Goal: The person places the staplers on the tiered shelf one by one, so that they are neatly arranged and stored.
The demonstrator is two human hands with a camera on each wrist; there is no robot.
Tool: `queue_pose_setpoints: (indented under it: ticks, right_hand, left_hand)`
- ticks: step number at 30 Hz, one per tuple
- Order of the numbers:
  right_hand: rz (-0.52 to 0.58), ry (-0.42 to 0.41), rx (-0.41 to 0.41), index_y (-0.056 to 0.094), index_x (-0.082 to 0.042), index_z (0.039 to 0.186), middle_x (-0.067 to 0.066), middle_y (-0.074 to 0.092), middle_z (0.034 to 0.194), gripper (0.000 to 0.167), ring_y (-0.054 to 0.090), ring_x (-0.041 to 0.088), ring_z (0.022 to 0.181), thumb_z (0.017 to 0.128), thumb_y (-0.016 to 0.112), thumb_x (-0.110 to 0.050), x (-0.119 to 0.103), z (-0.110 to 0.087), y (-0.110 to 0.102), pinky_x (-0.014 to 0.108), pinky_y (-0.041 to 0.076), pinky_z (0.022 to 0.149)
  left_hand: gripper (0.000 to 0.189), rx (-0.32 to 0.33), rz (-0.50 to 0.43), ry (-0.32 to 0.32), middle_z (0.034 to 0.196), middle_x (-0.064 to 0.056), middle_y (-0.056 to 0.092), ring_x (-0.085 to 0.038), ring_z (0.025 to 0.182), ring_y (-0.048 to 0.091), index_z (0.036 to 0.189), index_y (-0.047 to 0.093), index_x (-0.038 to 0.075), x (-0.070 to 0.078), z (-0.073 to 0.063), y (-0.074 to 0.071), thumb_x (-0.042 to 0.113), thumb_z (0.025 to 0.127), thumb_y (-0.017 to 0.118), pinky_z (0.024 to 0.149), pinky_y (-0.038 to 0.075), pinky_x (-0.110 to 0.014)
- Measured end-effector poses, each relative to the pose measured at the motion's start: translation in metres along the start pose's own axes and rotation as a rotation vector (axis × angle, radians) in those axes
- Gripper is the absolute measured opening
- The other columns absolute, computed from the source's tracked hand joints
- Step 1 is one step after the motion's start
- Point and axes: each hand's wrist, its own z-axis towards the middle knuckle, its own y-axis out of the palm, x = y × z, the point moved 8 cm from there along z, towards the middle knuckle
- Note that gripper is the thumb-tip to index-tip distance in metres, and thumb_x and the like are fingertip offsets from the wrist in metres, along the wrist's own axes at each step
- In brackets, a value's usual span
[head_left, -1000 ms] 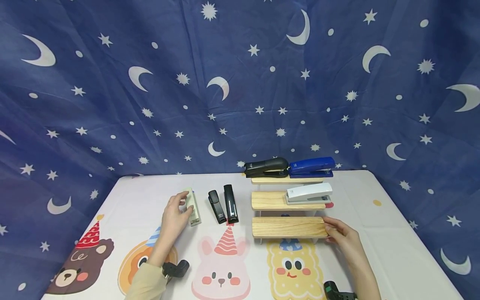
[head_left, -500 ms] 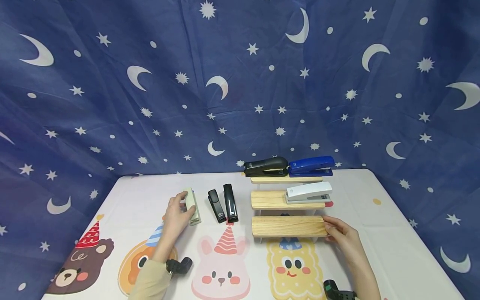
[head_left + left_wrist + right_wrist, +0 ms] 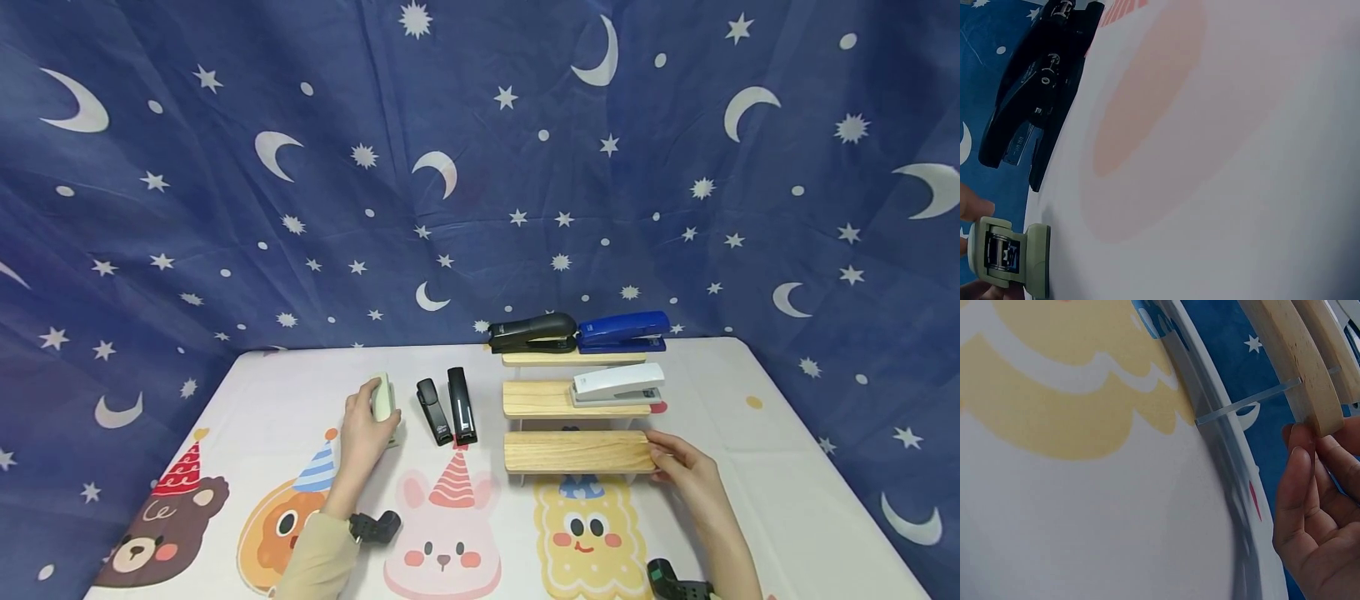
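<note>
My left hand (image 3: pixel 362 435) grips a pale green stapler (image 3: pixel 383 400) between thumb and fingers, at the left of the table. The fingers cover part of its body. Close up in the left wrist view, one end of the green stapler (image 3: pixel 1037 259) faces the camera, with fingertips along its upper side. To its right lie a small black stapler (image 3: pixel 433 411) and a longer black stapler (image 3: pixel 462 407). My right hand (image 3: pixel 693 475) pinches the right end of the lowest wooden shelf board (image 3: pixel 577 452); the right wrist view shows thumb and fingers at the board's end (image 3: pixel 1319 394).
The three-step wooden rack stands on clear supports (image 3: pixel 1247 403). A black stapler (image 3: pixel 531 333) and a blue stapler (image 3: pixel 622 332) sit on its top step, a white stapler (image 3: pixel 615 383) on the middle one. Behind the cartoon-print tablecloth (image 3: pixel 795 517) hangs a blue star-patterned curtain (image 3: pixel 480 150).
My left hand has closed round the green stapler and shifted slightly right, and the stapler has turned a little in its hold. The right hand stays at the lowest shelf board.
</note>
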Motion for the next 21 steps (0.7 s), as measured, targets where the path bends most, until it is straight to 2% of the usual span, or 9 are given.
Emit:
queue_pose_setpoints:
  ticks: [4,11,15,21]
  right_hand:
    - [0.0,-0.002,0.001,0.048,0.005,0.136,-0.008,0.065,0.109,0.043,0.058,-0.005,0.081,0.097,0.052,-0.015,-0.001,0.0,0.0,0.02,0.053,0.073]
    - [0.006,0.006,-0.004,0.048,0.004,0.137,-0.006,0.065,0.111,0.044,0.058,-0.005,0.082,0.097,0.052,-0.015,0.0,-0.001,0.001,0.02,0.053,0.073]
    - [-0.004,0.001,0.001,0.048,0.004,0.136,0.001,0.064,0.117,0.043,0.058,-0.005,0.082,0.097,0.051,-0.015,-0.001,-0.001,0.001,0.02,0.053,0.073]
    - [-0.004,-0.01,0.002,0.048,0.005,0.136,-0.004,0.065,0.112,0.043,0.058,-0.005,0.082,0.097,0.051,-0.014,-0.001,-0.001,0.0,0.02,0.053,0.073]
  left_hand:
    - [0.066,-0.002,-0.01,-0.005,0.123,-0.029,0.051,-0.045,0.11,0.055,0.14,0.044,0.008,-0.001,0.0,-0.001,0.011,0.079,0.069,0.088,0.047,-0.056]
    - [0.067,-0.043,-0.012,-0.027,0.13,-0.027,0.049,-0.044,0.116,0.053,0.143,0.042,0.01,-0.007,0.0,-0.001,0.008,0.08,0.065,0.09,0.048,-0.055]
    - [0.066,-0.049,-0.024,-0.041,0.131,-0.026,0.05,-0.042,0.113,0.054,0.142,0.043,0.011,-0.008,-0.003,-0.005,0.008,0.08,0.063,0.088,0.048,-0.055]
    - [0.067,-0.069,-0.061,-0.072,0.133,-0.027,0.048,-0.042,0.114,0.051,0.142,0.042,0.01,-0.009,-0.006,-0.011,0.004,0.078,0.06,0.089,0.048,-0.056]
